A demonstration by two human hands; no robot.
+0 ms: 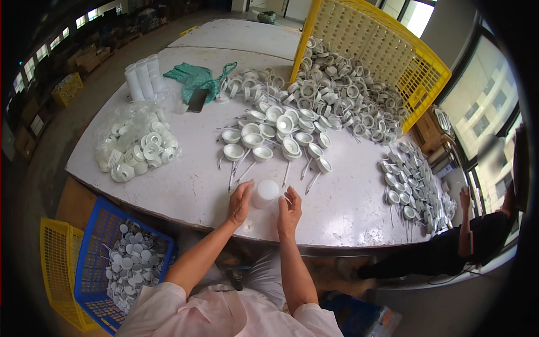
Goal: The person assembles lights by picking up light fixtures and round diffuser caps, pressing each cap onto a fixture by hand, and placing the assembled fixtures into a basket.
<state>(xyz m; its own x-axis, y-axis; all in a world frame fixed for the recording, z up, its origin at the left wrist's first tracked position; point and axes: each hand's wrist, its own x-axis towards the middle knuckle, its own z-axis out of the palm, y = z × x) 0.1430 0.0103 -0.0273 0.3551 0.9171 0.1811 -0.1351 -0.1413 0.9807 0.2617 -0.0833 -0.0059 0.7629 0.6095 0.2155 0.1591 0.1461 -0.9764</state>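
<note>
A short, upright stack of translucent white discs (266, 194) stands at the table's near edge, in front of me. My left hand (240, 203) is beside it on the left, palm turned inward and fingers stretched, with a narrow gap between. On its other side my right hand (289, 212) is held with fingers loosely curved and apart, very near the stack; whether they touch it I cannot tell. Just beyond the hands lie many white, cup-shaped lamp housings (252, 139) with short wires trailing toward me.
A bag of white rings (137, 149) lies at the left, near white cylinders (144, 78), a green cloth (196, 78) and a phone (197, 100). A tipped yellow crate (426, 70) spills housings. More parts (412, 185) lie right, near another person (477, 241). A blue basket (92, 264) stands lower left.
</note>
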